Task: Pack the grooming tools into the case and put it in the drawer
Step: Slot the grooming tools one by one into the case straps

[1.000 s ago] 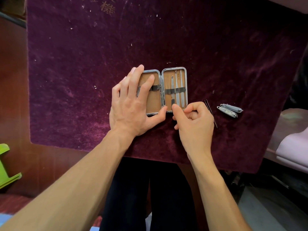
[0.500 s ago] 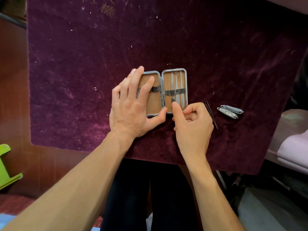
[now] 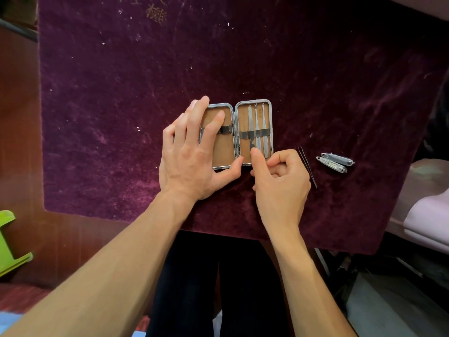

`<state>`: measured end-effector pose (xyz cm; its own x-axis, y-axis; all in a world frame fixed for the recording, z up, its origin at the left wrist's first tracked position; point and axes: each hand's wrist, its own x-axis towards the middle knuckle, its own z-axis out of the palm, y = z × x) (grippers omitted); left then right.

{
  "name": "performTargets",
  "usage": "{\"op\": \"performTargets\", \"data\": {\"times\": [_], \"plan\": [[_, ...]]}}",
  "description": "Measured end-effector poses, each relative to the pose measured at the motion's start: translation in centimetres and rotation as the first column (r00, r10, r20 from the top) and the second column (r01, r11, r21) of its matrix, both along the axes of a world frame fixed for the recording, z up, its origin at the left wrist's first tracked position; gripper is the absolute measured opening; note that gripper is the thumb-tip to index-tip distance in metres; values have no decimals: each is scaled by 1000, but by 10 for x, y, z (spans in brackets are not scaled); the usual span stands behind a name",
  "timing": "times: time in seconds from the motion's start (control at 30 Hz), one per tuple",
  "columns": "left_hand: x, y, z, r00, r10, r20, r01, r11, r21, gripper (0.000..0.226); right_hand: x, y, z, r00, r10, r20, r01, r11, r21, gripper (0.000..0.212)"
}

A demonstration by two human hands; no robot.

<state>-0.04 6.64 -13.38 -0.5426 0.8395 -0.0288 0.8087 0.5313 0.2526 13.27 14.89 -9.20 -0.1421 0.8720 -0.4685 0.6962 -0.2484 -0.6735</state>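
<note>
A small metal-rimmed case [image 3: 271,122] lies open on the purple velvet cloth [image 3: 121,105], both halves lined in tan with a dark elastic strap. Three slim metal tools [image 3: 258,122] sit under the strap in the right half. My left hand [image 3: 192,152] lies flat over the left half, thumb against the case's bottom rim. My right hand [image 3: 279,176] is curled just below the right half, thumb tip on the lower end of the leftmost tool. Black tweezers [image 3: 307,166] and two nail clippers [image 3: 335,161] lie loose on the cloth to the right.
The cloth covers a table whose near edge hangs above my dark-trousered legs [image 3: 218,288]. A lime green object [image 3: 9,244] stands on the floor at left. Pale pink fabric [image 3: 427,220] lies at the right edge. Bare wood [image 3: 19,117] shows left of the cloth.
My right thumb has slid a little up from the case's bottom rim onto the end of the leftmost tool. My left hand has stayed on the left half.
</note>
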Motion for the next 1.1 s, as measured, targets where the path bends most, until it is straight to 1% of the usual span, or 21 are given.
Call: {"op": "performTargets", "data": {"times": [0.07, 0.17, 0.27, 0.4, 0.57, 0.7, 0.77, 0.83, 0.9, 0.97, 1.0, 1.03, 1.1], "plan": [[0, 0, 0, 1000, -2, 1, 2, 1000, -1, 81, 1, 0, 1, 1000, -7, 3, 7, 1000, -6, 36], [1, 0, -1, 1000, -5, 11, 5, 1000, -4, 81, 15, 0, 9, 998, -60, -13, 60, 998, 2, 35], [1, 0, 0, 1000, -5, 11, 5, 1000, -9, 82, 46, 4, 19, 992, -122, 25, 120, 990, 71, 24], [0, -1, -1, 1000, -8, 10, 8, 1000, -15, 82, 79, 12, 20, 984, -159, 83, 153, 985, 76, 9], [-1, -2, -3, 1000, -3, 18, 3, 1000, -25, 83, 93, 21, 10, 987, -117, 107, 107, 990, 96, 18], [-1, -2, -4, 1000, -5, 22, 5, 1000, -21, 83, 90, 23, 4, 987, -57, 150, 36, 989, 141, 14], [-1, -2, -4, 1000, 0, 22, 1, 1000, -22, 83, 88, 24, 5, 984, -45, 170, 21, 990, 140, 10], [-1, -2, -4, 1000, 2, 21, -2, 1000, -21, 83, 87, 22, 7, 986, -32, 165, 10, 992, 128, 10], [-1, -2, -4, 1000, 1, 22, -1, 1000, -14, 83, 83, 19, 11, 996, -44, 80, 39, 997, 69, 10], [-1, -2, -3, 1000, 3, 20, -3, 1000, -12, 83, 72, 12, 15, 992, -90, -85, 84, 994, -74, 5], [-1, -2, -2, 1000, 3, 19, -3, 1000, -12, 83, 65, 7, 17, 984, -101, -146, 78, 985, -154, 3], [-1, -2, -2, 1000, 3, 17, -2, 1000, -10, 83, 59, 1, 17, 978, -88, -187, 46, 975, -218, 3], [-1, -1, -1, 1000, 1, 11, -1, 1000, -6, 82, 49, -9, 16, 974, -32, -225, -36, 955, -294, 4]]}}
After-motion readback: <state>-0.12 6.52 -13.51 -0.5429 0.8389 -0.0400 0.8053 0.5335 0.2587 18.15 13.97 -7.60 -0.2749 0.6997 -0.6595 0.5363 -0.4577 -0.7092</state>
